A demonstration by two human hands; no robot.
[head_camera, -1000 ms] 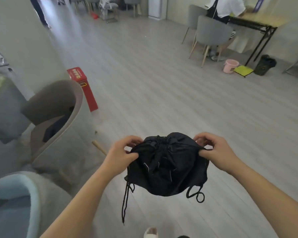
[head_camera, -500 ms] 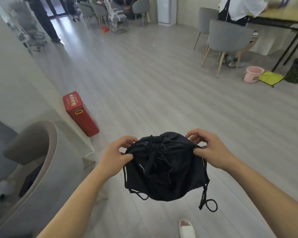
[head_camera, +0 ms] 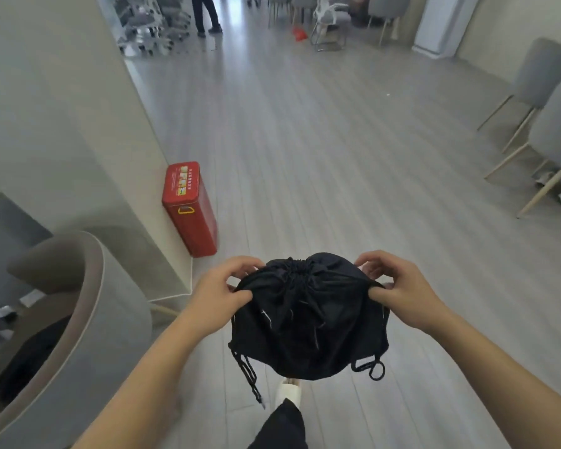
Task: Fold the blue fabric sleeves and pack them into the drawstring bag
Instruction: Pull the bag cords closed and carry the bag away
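The bag (head_camera: 308,319) hangs in the air in front of the person, held up between both hands over the floor (head_camera: 337,163). Its mouth is gathered into a tight pucker at the top, and the body bulges as if full — so the packing looks done and the step in hand is the closing of the drawstring. No blue sleeves show anywhere; presumably they are inside, though the dark cloth hides that.

The left hand (head_camera: 222,294) pinches the bag's upper left edge between thumb and curled fingers. The right hand (head_camera: 397,291) pinches the upper right edge the same way, thumb pressed onto the cloth. Cords (head_camera: 248,372) dangle loose at the lower left, and a loop (head_camera: 374,371) hangs at the lower right.

The next move probably calls for drawing the cords out to cinch the mouth fully, or for setting the bag down — either way, one hand must let go while the other takes the weight.

There is plenty of room: open floor ahead and to the right. To the left stand a curved grey chair (head_camera: 88,303) and, beyond it, a red box (head_camera: 190,209) against the wall; a shoe (head_camera: 289,392) shows directly below the bag.
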